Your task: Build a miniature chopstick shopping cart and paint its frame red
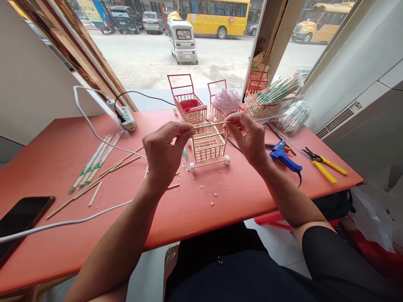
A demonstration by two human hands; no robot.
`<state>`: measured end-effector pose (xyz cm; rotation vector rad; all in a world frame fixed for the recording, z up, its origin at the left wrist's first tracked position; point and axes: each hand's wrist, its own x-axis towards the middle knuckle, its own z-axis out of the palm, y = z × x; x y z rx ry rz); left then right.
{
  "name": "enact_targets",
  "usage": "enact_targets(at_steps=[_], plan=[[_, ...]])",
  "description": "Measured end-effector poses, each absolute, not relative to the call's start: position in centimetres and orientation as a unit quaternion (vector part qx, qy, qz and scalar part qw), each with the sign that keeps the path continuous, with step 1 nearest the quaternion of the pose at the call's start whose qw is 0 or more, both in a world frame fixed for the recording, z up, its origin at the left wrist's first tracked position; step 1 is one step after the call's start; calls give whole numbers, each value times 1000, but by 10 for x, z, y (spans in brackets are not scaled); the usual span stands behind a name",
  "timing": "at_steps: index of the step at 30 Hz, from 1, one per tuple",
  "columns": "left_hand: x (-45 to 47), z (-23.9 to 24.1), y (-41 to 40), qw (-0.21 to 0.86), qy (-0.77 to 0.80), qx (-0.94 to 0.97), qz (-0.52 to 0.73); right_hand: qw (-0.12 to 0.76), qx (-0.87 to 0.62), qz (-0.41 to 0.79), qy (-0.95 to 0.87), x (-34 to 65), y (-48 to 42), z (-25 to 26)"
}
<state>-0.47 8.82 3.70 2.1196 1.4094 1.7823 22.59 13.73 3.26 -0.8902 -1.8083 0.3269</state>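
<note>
Between my two hands a thin wooden stick point(209, 125) runs level across the top of a small cart made of wooden sticks point(209, 147). My left hand point(166, 147) pinches its left end between thumb and fingertips. At the other end, my right hand point(247, 136) pinches the stick by the cart's right upright. White wheels point(227, 160) carry the cart, which stands on the table. Whether the stick touches the uprights is hard to tell, since my fingers cover both ends.
Behind stand red-trimmed stick carts point(190, 105). Right lie a blue glue gun point(286, 157), yellow-handled pliers point(329, 167) and bundled wrapped sticks point(292, 117). Left are loose sticks point(94, 184), a white cable point(94, 218) and a phone point(25, 214). Crumbs dot the red table point(233, 197).
</note>
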Motion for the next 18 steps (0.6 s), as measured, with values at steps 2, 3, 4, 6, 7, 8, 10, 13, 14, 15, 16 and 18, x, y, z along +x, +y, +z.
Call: enact_targets(at_steps=[2,3,4,6,7,8,10,13,14,15,16,18], plan=[[-4,37,88,16,459,679,573,520,-375,137,-755,226,137,32],[-3,37,88,14,459,679,573,520,-373,138,-756,227,137,31],[-3,37,87,13,459,678,574,520,-371,138,-757,227,137,31],[-4,36,87,13,455,679,575,518,-367,140,-760,229,138,30],[-4,36,86,13,454,680,576,516,-368,140,-761,229,138,29],[-5,36,86,13,454,679,577,513,-371,139,-762,230,139,29],[-6,35,86,15,456,678,576,507,-379,137,-762,231,140,28],[-7,33,87,9,449,679,581,500,-383,142,-763,231,140,27],[-8,33,87,3,442,679,586,499,-385,143,-763,231,139,27],[-8,32,87,-3,436,679,590,497,-388,143,-763,231,139,27],[-8,32,88,-6,433,680,592,496,-390,143,-763,230,139,27],[-8,32,88,-7,439,680,587,497,-392,140,-761,230,139,26]])
